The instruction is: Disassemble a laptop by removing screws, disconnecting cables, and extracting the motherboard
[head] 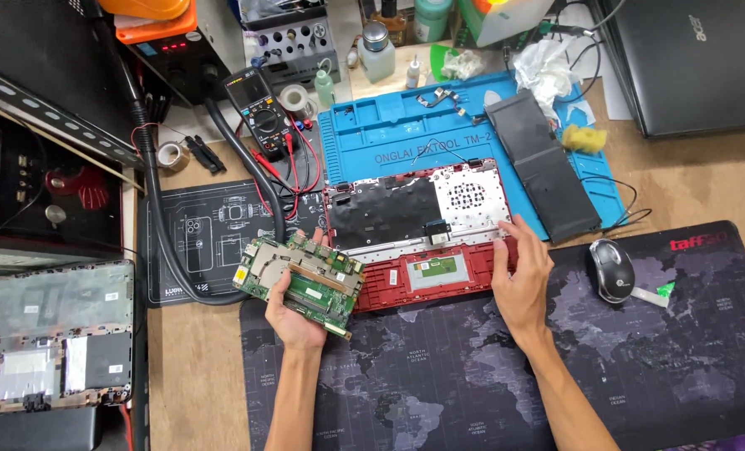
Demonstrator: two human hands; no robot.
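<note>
On the world-map desk mat (pixel 439 392), the left hand (pixel 295 316) grips the green motherboard (pixel 300 273), already lifted out, while the right hand (pixel 523 280) rests loosely open, holding nothing, on the gutted red laptop shell (pixel 427 274), its battery (pixel 542 164) set aside.

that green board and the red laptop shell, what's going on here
A person is working over an opened laptop on a workbench. The left hand holds a green circuit board lifted just off the left end of the red plastic laptop shell, which lies upside down with its metal keyboard backing showing. The right hand presses on the shell's right edge. A black battery pack lies on the blue silicone repair mat behind.
</note>
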